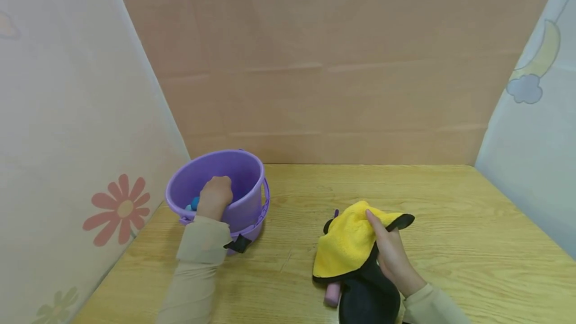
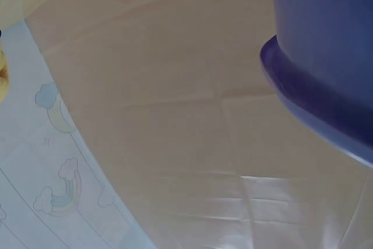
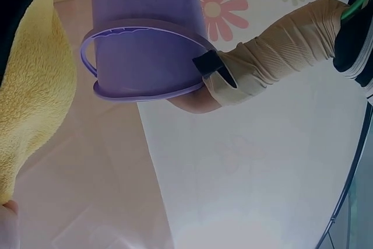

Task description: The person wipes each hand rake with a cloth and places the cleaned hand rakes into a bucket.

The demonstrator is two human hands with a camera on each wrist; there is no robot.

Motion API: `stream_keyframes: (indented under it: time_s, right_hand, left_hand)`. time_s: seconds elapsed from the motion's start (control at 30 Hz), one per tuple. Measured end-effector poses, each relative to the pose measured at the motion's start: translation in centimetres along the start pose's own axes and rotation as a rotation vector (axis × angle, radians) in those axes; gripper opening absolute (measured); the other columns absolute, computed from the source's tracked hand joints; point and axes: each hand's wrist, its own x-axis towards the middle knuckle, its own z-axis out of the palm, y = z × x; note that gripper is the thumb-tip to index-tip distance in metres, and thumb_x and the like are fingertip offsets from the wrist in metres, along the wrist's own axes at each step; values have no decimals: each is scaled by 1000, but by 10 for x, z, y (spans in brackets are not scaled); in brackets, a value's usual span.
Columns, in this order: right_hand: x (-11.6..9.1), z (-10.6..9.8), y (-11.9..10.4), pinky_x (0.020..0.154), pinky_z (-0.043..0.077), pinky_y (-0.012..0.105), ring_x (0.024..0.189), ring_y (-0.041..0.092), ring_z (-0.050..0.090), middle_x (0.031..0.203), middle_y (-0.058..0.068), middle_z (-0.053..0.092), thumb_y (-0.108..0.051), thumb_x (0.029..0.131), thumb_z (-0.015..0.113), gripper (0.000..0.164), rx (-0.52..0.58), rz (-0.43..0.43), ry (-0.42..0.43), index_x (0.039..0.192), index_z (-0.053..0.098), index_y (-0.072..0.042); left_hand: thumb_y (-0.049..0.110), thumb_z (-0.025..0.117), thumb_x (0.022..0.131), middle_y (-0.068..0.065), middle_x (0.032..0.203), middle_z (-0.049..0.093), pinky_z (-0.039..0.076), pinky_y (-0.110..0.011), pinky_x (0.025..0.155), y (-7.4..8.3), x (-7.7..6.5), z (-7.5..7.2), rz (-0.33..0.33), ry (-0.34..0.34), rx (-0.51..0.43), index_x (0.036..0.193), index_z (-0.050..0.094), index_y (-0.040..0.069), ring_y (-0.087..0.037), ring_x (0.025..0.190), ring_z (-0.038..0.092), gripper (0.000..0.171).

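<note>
In the head view my left hand (image 1: 216, 196) reaches down into a purple bucket (image 1: 243, 216); its fingers are hidden inside. Beside it in the bucket are small blue things (image 1: 194, 203), too covered to identify. My right hand (image 1: 396, 259) grips a yellow fleecy cloth (image 1: 344, 246) with black edging, thumb on top. From under the cloth shows the end of a pinkish-purple rod (image 1: 332, 294). A dark, smooth item (image 1: 369, 296) hangs or lies below the right hand. The right wrist view shows the cloth (image 3: 44, 80) close up and the bucket (image 3: 145, 56) beyond.
The bucket's handle (image 1: 265, 204) hangs down on its right side. A wooden table (image 1: 441, 204) lies underneath, with a brown paper sheet (image 1: 315, 64) behind and patterned pale panels (image 1: 67, 89) on both sides.
</note>
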Motion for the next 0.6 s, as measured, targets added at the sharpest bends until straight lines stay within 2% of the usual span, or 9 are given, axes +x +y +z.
stream_keyframes:
  time_s: [0.17,0.4,0.6]
  right_hand:
    - [-1,0,1,85,39,17,93,3,50,93,-12,54,-28,96,49,18,12,-32,0,102,44,-12]
    - [-4,-2,2,82,44,20,89,7,55,94,-6,57,-12,93,54,9,85,-174,-50,100,51,-11]
    - [-6,-6,-6,86,41,17,93,5,52,98,-8,56,-8,92,54,13,181,-235,-13,104,50,-12]
  left_hand:
    - [-3,43,85,-29,107,58,46,-55,77,-3,1,2,-9,3,3,97,60,-7,-45,97,55,21]
    - [-1,44,84,-28,107,59,47,-55,74,-1,-4,-2,-37,17,28,98,60,-5,-44,97,56,21]
    - [4,51,83,-28,104,59,47,-56,72,4,-11,-6,-46,54,35,98,60,-5,-45,96,57,20]
